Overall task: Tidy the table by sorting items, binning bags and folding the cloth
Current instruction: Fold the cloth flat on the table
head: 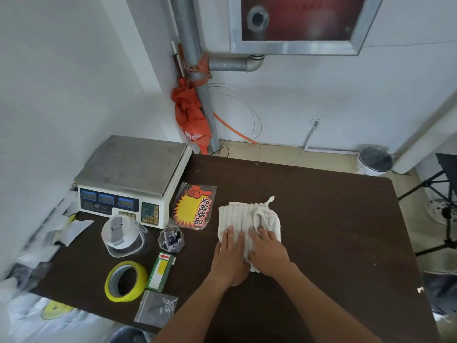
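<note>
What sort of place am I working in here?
Probably a small shop's back corner or stockroom: an electronic price scale, a bagged starburst promotion sign, and bare pipes on the wall.

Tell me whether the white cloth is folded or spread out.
Folded. The white cloth lies as a compact, layered rectangle on the table, with both the left hand and right hand pressing flat on its near edge.
</note>
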`<action>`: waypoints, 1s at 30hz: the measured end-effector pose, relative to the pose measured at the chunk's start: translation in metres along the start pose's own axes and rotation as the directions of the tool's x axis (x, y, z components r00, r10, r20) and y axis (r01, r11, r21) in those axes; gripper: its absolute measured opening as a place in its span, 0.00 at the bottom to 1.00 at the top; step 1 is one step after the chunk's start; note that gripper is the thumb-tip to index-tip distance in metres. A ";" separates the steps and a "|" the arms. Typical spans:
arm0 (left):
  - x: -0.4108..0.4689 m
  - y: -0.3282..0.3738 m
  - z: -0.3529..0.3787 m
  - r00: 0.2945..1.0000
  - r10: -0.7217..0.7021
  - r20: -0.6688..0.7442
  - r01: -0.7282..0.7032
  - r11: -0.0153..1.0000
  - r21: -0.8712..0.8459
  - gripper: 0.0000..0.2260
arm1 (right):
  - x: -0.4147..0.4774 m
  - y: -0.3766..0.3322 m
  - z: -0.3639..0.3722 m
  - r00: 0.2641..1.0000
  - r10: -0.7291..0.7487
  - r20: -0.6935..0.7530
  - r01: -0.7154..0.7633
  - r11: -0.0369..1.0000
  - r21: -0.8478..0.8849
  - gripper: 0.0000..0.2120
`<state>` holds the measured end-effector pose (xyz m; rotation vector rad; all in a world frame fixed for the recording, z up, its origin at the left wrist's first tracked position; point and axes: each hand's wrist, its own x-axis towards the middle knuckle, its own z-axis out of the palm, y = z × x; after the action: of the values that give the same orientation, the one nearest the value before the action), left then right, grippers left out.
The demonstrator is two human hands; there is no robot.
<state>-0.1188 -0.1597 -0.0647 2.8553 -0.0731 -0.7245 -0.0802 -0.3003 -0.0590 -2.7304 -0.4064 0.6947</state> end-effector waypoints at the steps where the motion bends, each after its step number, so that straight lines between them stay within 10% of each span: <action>1: 0.006 -0.003 -0.002 1.000 0.008 -0.005 -0.008 1.000 0.010 0.41 | 0.006 -0.001 0.000 1.000 0.007 0.006 -0.007 1.000 -0.012 0.33; 30: 0.150 -0.020 -0.060 0.995 0.094 -0.045 -0.091 0.994 0.065 0.41 | 0.135 0.028 -0.040 0.988 0.024 -0.152 -0.033 0.998 -0.057 0.31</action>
<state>0.0419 -0.1436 -0.0870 2.9044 -0.2231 -0.6453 0.0595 -0.2886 -0.0915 -2.8262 -0.3590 0.4851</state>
